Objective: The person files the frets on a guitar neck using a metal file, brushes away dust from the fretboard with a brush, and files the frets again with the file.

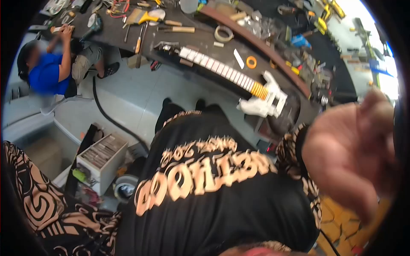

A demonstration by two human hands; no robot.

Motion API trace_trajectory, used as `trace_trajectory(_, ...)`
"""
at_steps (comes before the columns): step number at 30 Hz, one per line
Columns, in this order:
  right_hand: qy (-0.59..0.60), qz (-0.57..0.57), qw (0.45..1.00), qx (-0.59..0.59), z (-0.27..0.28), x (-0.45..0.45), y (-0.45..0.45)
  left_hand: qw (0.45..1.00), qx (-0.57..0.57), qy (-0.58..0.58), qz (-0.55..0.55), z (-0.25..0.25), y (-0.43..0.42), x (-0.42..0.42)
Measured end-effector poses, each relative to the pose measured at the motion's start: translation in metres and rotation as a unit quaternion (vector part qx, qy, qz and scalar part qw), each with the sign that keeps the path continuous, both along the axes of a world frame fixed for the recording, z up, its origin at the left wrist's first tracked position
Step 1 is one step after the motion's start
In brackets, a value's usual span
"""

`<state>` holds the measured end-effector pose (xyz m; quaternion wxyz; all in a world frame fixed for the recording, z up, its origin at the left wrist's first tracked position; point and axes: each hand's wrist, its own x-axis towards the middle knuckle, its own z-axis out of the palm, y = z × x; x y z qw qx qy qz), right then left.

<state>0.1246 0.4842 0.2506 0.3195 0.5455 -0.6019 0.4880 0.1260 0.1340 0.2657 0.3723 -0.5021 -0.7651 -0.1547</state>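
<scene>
My right hand (pixel 341 149) is raised close to the camera at the right, large and somewhat blurred. Its fingers are spread, with nothing visible in them, and some fingertips run into the dark rim of the view. My left hand is out of view; only its patterned sleeve (pixel 47 192) shows at lower left. On the bench in front of me lies an electric guitar with a white body (pixel 269 98). White and orange strips cover its fretboard (pixel 222 70). My right hand is apart from the guitar.
The dark workbench (pixel 179 38) carries a yellow brush (pixel 147 17), tape rolls (pixel 223 33), a long brown strip (pixel 260 47) and scattered tools. A co-worker in blue (pixel 49 70) sits at left. A white box (pixel 102 158) and a black hose (pixel 106 111) are on the floor.
</scene>
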Motion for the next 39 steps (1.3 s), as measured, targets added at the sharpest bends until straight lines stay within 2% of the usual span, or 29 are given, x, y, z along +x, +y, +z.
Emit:
trace_trajectory(6,0.097,-0.011,0.995,-0.022,0.041,-0.007,0.045,0.999,-0.011,-0.007,0.043,-0.006,0.022,0.011)
trace_trajectory(16,0.152,-0.016,0.987,-0.043,0.043,-0.002,0.093,0.997,-0.032,0.009,0.066,-0.003,0.048,0.013)
trace_trajectory(27,0.153,-0.061,0.983,-0.075,0.042,0.005,0.117,0.997,-0.063,-0.009,0.053,0.014,0.062,0.002)
trace_trajectory(39,0.165,-0.078,0.979,-0.086,0.069,0.004,0.114,0.997,-0.057,-0.023,0.049,0.024,0.065,0.003)
